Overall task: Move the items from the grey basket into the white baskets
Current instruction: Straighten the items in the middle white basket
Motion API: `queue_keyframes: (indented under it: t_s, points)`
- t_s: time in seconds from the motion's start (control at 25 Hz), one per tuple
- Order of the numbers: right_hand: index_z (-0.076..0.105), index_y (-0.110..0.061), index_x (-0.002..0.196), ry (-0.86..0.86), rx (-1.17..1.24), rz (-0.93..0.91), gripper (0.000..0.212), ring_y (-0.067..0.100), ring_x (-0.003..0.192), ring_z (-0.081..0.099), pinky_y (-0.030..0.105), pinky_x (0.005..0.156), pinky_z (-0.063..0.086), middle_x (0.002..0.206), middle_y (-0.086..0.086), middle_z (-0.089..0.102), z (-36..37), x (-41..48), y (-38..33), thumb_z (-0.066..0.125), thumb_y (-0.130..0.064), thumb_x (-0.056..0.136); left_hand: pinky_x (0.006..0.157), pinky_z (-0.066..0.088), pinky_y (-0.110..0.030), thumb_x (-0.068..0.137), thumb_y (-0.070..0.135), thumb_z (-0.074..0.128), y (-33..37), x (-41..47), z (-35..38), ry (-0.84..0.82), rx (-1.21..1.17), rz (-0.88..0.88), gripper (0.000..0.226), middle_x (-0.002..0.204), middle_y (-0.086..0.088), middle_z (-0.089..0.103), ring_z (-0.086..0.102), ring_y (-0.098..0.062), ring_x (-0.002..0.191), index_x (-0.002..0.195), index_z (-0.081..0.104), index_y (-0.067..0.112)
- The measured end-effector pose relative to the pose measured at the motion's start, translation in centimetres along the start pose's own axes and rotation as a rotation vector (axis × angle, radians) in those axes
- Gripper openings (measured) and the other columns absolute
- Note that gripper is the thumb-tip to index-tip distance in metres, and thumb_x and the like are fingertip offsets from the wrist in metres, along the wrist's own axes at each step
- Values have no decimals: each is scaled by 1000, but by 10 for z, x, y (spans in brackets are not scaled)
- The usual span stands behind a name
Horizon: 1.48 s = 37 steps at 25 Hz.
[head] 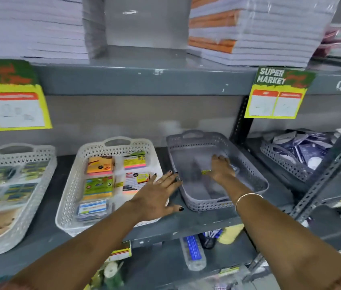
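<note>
The grey basket (257,181) sits on the middle shelf, right of centre, and looks almost bare inside. My right hand (221,167) reaches into it, palm down over a small pack with a yellow label (205,172); whether the fingers grip it is unclear. My left hand (157,195) hovers with spread fingers over the gap between the grey basket and the white basket (71,197) to its left, holding nothing. That white basket holds several sticky-note packs (100,164). A second white basket (39,185) stands at the far left with blurred packs inside.
Another grey basket (280,160) full of dark packets stands in the bay to the right, behind a metal upright (333,164). Paper reams (249,28) fill the shelf above. Price signs (278,93) hang from that shelf's edge. Goods lie on the shelf below.
</note>
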State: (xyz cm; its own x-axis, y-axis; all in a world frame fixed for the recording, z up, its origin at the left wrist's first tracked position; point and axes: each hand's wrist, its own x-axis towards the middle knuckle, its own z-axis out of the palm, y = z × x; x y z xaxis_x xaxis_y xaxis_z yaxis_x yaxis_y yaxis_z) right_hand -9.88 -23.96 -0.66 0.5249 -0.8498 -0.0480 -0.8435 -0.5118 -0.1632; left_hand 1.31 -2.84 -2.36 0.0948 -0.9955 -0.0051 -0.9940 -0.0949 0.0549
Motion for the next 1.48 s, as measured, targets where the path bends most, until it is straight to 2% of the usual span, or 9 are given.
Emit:
queue_keyframes:
  t_s: [0.12, 0.24, 0.36, 0.48, 0.64, 1.08, 1.28, 1.36, 1.48]
  points:
    - [26, -7, 147, -8, -21, 114, 66, 34, 143, 23, 44, 114, 32, 153, 17, 25, 17, 16, 22, 58, -27, 92, 119, -1, -42, 87, 60, 42, 8, 10, 9, -32, -56, -31, 81, 161, -2, -3, -4, -15, 147, 149, 5, 23]
    - [16, -5, 149, -44, -41, 201, 79, 39, 146, 13, 48, 120, 16, 158, 21, 13, 26, 30, 28, 58, -36, 90, 119, 11, -41, 87, 58, 45, 7, 12, 14, 5, -85, -33, 80, 161, -1, 2, 6, -17, 147, 148, 7, 23]
    - [16, -1, 149, -55, -63, 248, 73, 42, 146, 11, 52, 120, 8, 157, 23, 14, 31, 44, 28, 51, -34, 94, 120, 16, -42, 86, 58, 45, 6, 12, 19, 30, -58, -41, 80, 161, -3, 5, 10, -20, 147, 148, 9, 22]
    - [23, 0, 147, -4, -163, 240, 58, 38, 143, 20, 53, 119, 14, 154, 22, 24, 36, 47, 25, 42, -25, 97, 119, 6, -43, 86, 60, 42, 8, 12, 22, 41, -41, -36, 80, 161, -2, 5, 6, -18, 147, 148, 8, 22]
    - [29, 5, 143, 29, -53, 191, 50, 37, 141, 25, 44, 110, 36, 152, 23, 27, 35, 44, 11, 40, -13, 98, 118, -3, -43, 88, 60, 39, 7, 12, 21, 31, -34, -38, 79, 161, -2, 2, 3, -17, 148, 148, 6, 22]
    - [34, 1, 141, 190, 106, -23, 58, 34, 140, 30, 39, 111, 34, 150, 22, 33, -27, 11, -82, 56, -21, 93, 118, -4, -48, 87, 67, 27, -20, -34, -1, 72, 37, -155, 79, 161, -2, -4, -5, -20, 148, 148, 3, 24]
    - [64, -6, 99, -44, 105, -415, 22, 27, 105, 59, 29, 80, 47, 110, 18, 58, -28, -38, -143, 68, -17, 81, 118, 1, -51, 67, 79, -5, -64, -101, -5, 112, 9, -319, 96, 160, 1, -5, -6, -21, 147, 148, 0, 27]
    - [61, 2, 113, -204, -40, -527, 36, 32, 108, 60, 31, 77, 48, 119, 20, 59, -17, -59, -159, 67, -14, 82, 120, 1, -53, 61, 81, -12, -69, -122, -3, 81, 4, -351, 104, 160, 0, -4, -5, -22, 148, 148, 0, 28]
    - [48, 0, 129, -370, -197, -545, 53, 32, 113, 54, 34, 88, 48, 130, 20, 51, 8, -76, -167, 67, -16, 83, 120, 1, -52, 60, 80, -13, -73, -142, 2, 72, 2, -380, 104, 161, -2, -1, -2, -23, 148, 149, 1, 27]
